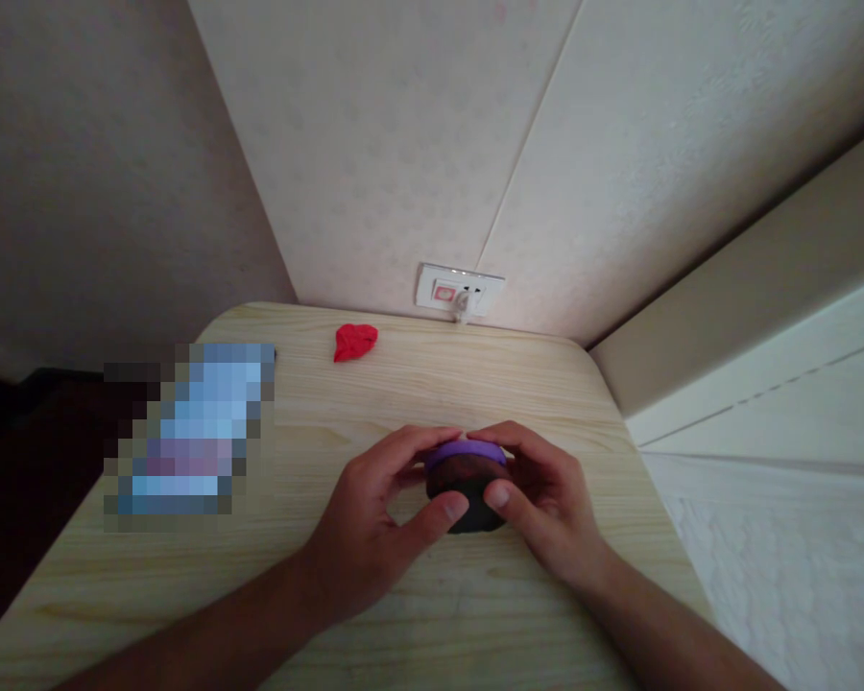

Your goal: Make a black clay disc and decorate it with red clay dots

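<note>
Between my two hands is a squat round piece [469, 472], dark brown to black with a purple band along its top; it looks like soft modelling clay. My left hand [378, 518] grips its left side, thumb on the front and fingers behind. From the right, my right hand [556, 494] holds it the same way, with its thumb near the left one. Both hands' fingertips nearly meet at the far side of the band. The far side and underside of the piece are hidden. A crumpled red lump [355, 342] lies farther back on the wooden table.
A blurred-out flat rectangular thing, bright blue on top [198, 422], lies on the left of the table [317, 384]. On the wall behind the back edge is a socket [439, 288] with a plug [462, 304] in it. White quilted fabric [784, 566] lies to the right.
</note>
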The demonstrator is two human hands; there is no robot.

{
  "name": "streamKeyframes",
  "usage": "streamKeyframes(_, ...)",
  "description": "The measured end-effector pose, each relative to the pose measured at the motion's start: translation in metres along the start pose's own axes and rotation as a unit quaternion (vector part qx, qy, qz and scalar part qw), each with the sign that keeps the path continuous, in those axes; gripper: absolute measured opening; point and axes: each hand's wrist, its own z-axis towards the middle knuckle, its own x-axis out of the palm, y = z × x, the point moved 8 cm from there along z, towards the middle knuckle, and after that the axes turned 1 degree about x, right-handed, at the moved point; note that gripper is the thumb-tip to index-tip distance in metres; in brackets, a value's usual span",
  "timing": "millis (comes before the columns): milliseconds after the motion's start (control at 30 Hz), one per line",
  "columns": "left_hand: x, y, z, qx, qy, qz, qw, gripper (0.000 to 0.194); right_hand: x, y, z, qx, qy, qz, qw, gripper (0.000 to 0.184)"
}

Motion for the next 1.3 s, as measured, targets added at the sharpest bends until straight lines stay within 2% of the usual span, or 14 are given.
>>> streamKeyframes(167, -0.001, 0.006, 0.002, -0.028, -0.013, -0.032, 0.999, 0.034, 0.000, 0.000, 0.003, 0.027, 0.002, 0.006, 1.000, 0.027)
streamKeyframes(400, 0.001, 0.012, 0.005, -0.070, -0.017, -0.084, 0.994, 0.037, 0.000, -0.010, 0.005, 0.083, -0.003, 0.040, 0.996, 0.029)
streamKeyframes(500, 0.004, 0.013, 0.004, -0.074, -0.003, -0.076, 0.994, 0.034, 0.003, -0.013, 0.005, 0.085, 0.004, 0.038, 0.996, 0.033)
streamKeyframes(733, 0.009, 0.018, 0.003, -0.084, 0.008, -0.098, 0.992, 0.036, 0.001, -0.009, 0.003, 0.068, -0.016, -0.067, 0.995, 0.028)
streamKeyframes(967, 0.005, 0.017, 0.004, -0.092, -0.013, -0.069, 0.993, 0.035, 0.005, -0.010, 0.004, 0.083, 0.010, -0.009, 0.996, 0.027)
streamKeyframes(1300, 0.004, 0.018, 0.005, -0.099, -0.015, -0.098, 0.990, 0.034, 0.004, -0.011, 0.005, 0.100, 0.017, 0.022, 0.995, 0.028)
